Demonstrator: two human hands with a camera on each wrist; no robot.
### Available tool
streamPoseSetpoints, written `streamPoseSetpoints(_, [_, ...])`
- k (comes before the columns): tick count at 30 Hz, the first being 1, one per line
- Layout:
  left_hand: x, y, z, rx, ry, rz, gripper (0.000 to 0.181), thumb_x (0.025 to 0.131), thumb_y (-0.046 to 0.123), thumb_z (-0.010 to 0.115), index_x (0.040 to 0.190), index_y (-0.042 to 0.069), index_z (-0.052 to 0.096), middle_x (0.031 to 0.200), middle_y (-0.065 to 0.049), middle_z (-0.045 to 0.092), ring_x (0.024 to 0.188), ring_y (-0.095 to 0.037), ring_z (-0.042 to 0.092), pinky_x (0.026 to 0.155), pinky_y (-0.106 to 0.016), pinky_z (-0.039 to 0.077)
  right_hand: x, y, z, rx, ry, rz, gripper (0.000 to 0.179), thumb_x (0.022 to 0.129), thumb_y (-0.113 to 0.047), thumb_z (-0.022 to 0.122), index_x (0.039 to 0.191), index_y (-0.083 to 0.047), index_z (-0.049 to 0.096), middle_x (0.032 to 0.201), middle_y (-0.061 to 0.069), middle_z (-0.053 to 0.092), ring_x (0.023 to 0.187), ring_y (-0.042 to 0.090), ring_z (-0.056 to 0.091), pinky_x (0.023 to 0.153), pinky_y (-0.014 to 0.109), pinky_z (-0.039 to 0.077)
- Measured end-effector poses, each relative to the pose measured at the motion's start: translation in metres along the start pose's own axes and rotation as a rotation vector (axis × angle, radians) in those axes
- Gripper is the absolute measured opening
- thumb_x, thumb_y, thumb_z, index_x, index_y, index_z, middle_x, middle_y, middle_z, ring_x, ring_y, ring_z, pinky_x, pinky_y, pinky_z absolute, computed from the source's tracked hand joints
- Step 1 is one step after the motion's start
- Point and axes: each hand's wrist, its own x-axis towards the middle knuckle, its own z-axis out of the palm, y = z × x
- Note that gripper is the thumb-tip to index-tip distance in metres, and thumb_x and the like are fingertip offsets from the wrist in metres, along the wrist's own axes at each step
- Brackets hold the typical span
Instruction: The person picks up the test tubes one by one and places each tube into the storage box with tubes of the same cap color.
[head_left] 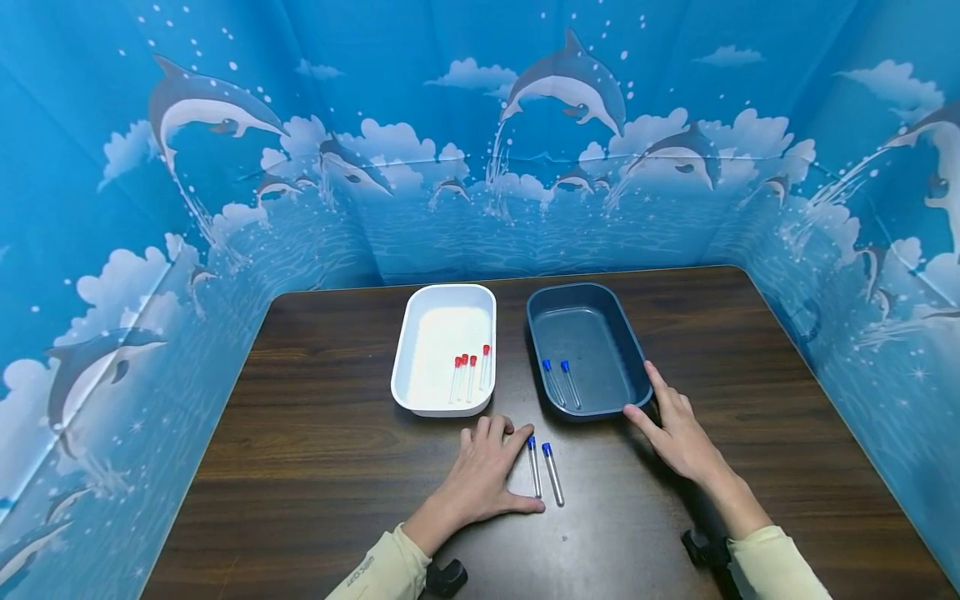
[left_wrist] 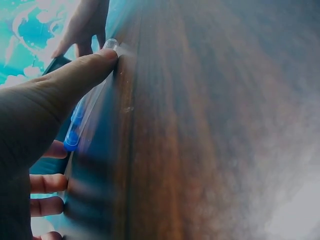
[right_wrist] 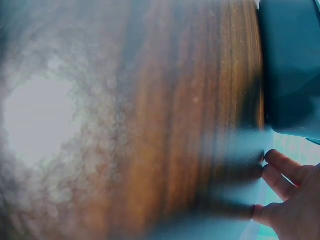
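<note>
My left hand [head_left: 487,471] is over the table, thumb and index finger spread wide along a blue-capped test tube [head_left: 535,471]. The index fingertip is at the blue cap and the thumb tip at the clear end, as the left wrist view also shows. A second blue-capped test tube [head_left: 553,475] lies just right of it. My right hand [head_left: 678,433] touches the near right corner of the dark blue tray [head_left: 622,333], fingers loosely extended. Inside that tray lie two blue-capped test tubes [head_left: 572,385]. In the right wrist view, the fingers [right_wrist: 282,162] appear beside the tray.
A white tray [head_left: 420,333] stands left of the dark one, with several red-capped test tubes [head_left: 471,379] along its right side. Both rest near the back of the dark wooden table [head_left: 315,467]. A dolphin-print curtain [head_left: 450,200] surrounds the table's back and sides.
</note>
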Motion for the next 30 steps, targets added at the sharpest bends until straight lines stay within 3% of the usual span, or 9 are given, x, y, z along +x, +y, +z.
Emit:
streamPoseSetpoints(9, [0.0012,-0.0007,0.0009,0.000,0.020,0.018,0.099,0.066,0.089,0.055,0.144,0.028,0.049,0.123,-0.004,0.041,0.101,-0.021,0.034,0.072,-0.036,0.025,0.0001,-0.0016,-0.0016,-0.001,0.010,-0.012,0.081,0.100,-0.048,0.051,0.159,-0.028,0.000,0.155,0.027,0.024,0.127,0.046,0.032,0.091,0.068,0.034])
streamPoseSetpoints(30, [-0.0033,-0.0010,0.0015,0.003,0.032,-0.003,0.093,0.065,0.087,0.060,0.133,0.023,0.056,0.123,-0.001,0.041,0.102,-0.020,0.036,0.074,-0.035,0.026,-0.0008,0.0005,0.0000,0.006,0.009,-0.015,0.081,0.100,-0.047,0.051,0.159,-0.026,0.001,0.156,0.026,0.023,0.128,0.046,0.032,0.092,0.068,0.033])
